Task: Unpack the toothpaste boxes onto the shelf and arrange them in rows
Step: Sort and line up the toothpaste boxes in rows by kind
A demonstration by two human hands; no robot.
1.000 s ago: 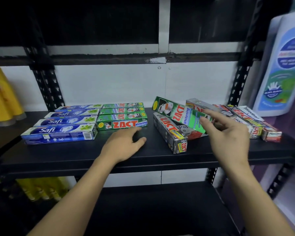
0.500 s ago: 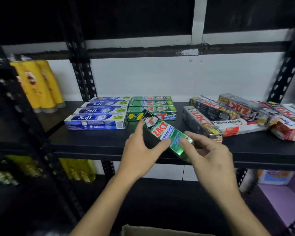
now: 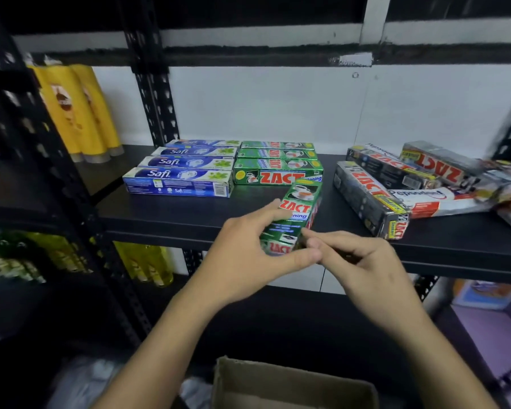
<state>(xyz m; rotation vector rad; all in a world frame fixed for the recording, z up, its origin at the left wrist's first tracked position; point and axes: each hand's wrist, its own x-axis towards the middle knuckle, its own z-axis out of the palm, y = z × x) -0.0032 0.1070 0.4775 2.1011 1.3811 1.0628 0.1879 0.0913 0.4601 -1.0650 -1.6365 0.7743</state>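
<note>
Placing step: green Zact box [image 3: 296, 215] pinched in left hand [image 3: 248, 261], right hand [image 3: 363, 264] fingertips on its near end. Next, judged: turning crosswise, sliding against green row [image 3: 278, 166] just beyond hands.

front edge of shelf [image 3: 165, 222]: bare strip before Safi row [image 3: 179, 181]
centre gap: partly filled by tilted green Zact box [image 3: 298, 214]
right end: loose box pile [image 3: 410, 184] blocks
left rear corner: upright [image 3: 157, 98]
</note>
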